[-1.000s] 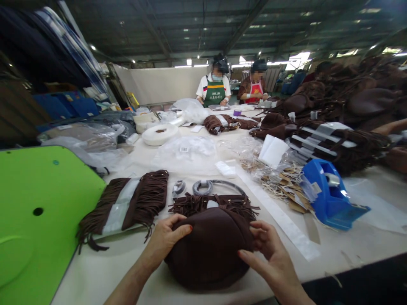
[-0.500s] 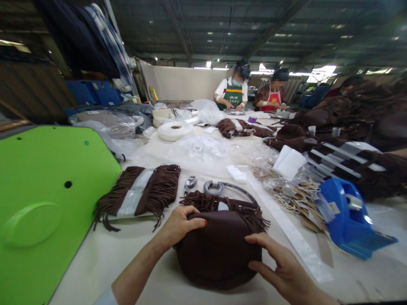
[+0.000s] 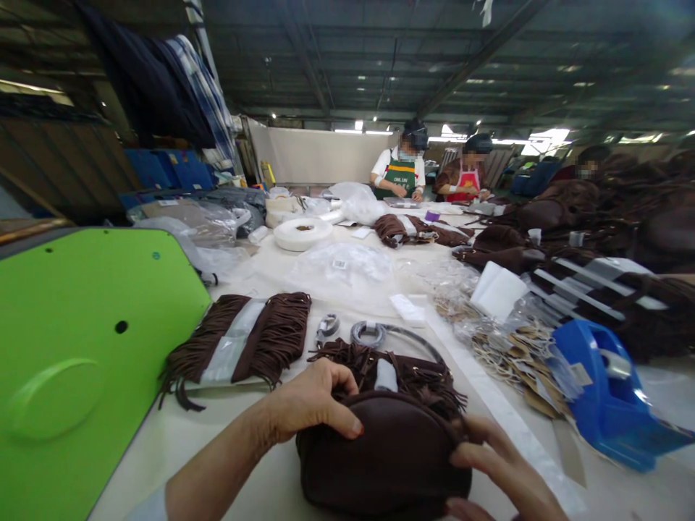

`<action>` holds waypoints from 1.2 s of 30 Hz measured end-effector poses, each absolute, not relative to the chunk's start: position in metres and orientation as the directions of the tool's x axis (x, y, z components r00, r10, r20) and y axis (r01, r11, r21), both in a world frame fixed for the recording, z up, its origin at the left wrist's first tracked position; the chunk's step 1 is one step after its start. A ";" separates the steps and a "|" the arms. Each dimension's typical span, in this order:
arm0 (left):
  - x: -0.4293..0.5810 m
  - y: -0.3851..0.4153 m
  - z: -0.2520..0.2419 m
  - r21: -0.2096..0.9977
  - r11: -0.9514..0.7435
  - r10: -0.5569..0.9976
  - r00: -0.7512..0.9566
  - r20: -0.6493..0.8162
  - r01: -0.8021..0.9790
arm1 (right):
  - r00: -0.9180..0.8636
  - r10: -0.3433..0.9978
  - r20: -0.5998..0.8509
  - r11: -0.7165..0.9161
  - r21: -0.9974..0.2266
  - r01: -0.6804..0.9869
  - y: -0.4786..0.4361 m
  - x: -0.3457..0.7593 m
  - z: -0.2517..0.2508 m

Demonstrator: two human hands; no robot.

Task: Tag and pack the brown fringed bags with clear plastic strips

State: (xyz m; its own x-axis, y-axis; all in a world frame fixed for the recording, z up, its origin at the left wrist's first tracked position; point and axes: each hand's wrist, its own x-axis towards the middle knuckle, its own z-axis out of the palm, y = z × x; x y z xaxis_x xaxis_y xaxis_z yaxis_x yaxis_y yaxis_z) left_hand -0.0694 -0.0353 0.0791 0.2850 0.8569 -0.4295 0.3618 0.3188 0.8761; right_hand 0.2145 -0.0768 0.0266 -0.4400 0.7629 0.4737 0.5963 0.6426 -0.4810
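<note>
A dark brown rounded leather bag [image 3: 383, 452] lies at the bottom centre, its smooth side toward me and fringe beyond its top edge. My left hand [image 3: 320, 401] pinches the bag's upper left edge between thumb and fingers. On the bag's right side is my right hand [image 3: 491, 463], thumb and fingers curved round its edge. A pale wrap [image 3: 386, 376] shows on the fringed part. Behind it lie a wrapped ring-shaped coil [image 3: 368, 334] and a smaller wrapped coil [image 3: 328, 327]. Left of them rests a fringed brown piece [image 3: 236, 340] with a pale band.
A green panel [image 3: 81, 362] stands at the left. On the right are a blue tape dispenser [image 3: 611, 405], corded tags [image 3: 524, 362] and piled brown bags [image 3: 597, 289]. Plastic wrap [image 3: 339, 271] and a white roll [image 3: 302, 233] lie farther back. People work across the table.
The bag has tilted and moved slightly down, showing more of its fringed part and pale wrap. My left hand's thumb has moved down over its edge; my right hand has shifted lower and right.
</note>
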 end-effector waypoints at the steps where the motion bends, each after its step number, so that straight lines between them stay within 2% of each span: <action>1: -0.068 -0.036 0.081 0.865 0.318 0.853 0.282 -0.440 0.389 | -0.422 0.754 0.503 0.646 -0.458 0.610 -0.074 0.211 0.036; 3: -0.065 -0.036 0.083 0.845 0.327 0.841 0.277 -0.464 0.424 | -0.414 0.749 0.517 0.647 -0.437 0.625 -0.066 0.197 0.055; 4: -0.063 -0.037 0.084 0.838 0.324 0.841 0.271 -0.467 0.439 | -0.445 0.756 0.479 0.647 -0.444 0.620 -0.062 0.187 0.064; 9: -0.061 -0.041 0.085 0.897 0.106 0.912 0.317 -0.259 0.430 | -0.592 0.805 0.049 0.513 -0.560 0.651 -0.045 0.146 0.084; 11: -0.062 -0.047 0.086 0.886 0.011 0.929 0.323 -0.181 0.464 | -0.579 0.815 0.002 0.476 -0.572 0.668 -0.042 0.141 0.079; 15: -0.062 -0.060 0.088 0.716 -0.193 0.944 0.326 -0.051 0.671 | -0.582 0.813 0.029 0.482 -0.595 0.643 -0.039 0.146 0.065; 17: -0.061 -0.060 0.084 0.704 -0.155 0.953 0.293 -0.079 0.693 | -0.590 0.806 0.052 0.498 -0.598 0.628 -0.037 0.148 0.062; 22: -0.056 -0.038 0.065 0.862 -0.066 0.969 0.237 -0.064 0.502 | -0.574 0.812 0.104 0.539 -0.509 0.671 -0.031 0.141 0.068; 25: -0.062 -0.031 0.060 0.904 -0.049 0.983 0.182 -0.032 0.425 | -0.586 0.810 0.026 0.508 -0.531 0.679 -0.023 0.134 0.073; 27: -0.074 -0.037 0.057 0.931 -0.055 0.999 0.021 0.050 0.360 | -0.583 0.811 -0.061 0.422 -0.629 0.653 -0.016 0.133 0.073; 29: -0.088 -0.054 0.051 0.948 -0.041 0.970 -0.214 0.113 0.317 | -0.549 0.827 -0.120 0.313 -0.713 0.627 -0.010 0.133 0.069; 31: -0.097 -0.078 0.038 0.959 0.039 0.925 -0.374 0.071 0.279 | -0.512 0.845 -0.154 0.237 -0.751 0.616 -0.007 0.135 0.064; 34: -0.092 -0.116 0.016 0.969 0.188 0.933 -0.338 -0.125 0.160 | -0.502 0.842 -0.196 0.192 -0.762 0.619 -0.005 0.137 0.058; 36: -0.078 -0.133 0.005 0.972 0.197 0.929 -0.341 -0.143 0.127 | -0.506 0.838 -0.203 0.195 -0.755 0.626 -0.005 0.137 0.057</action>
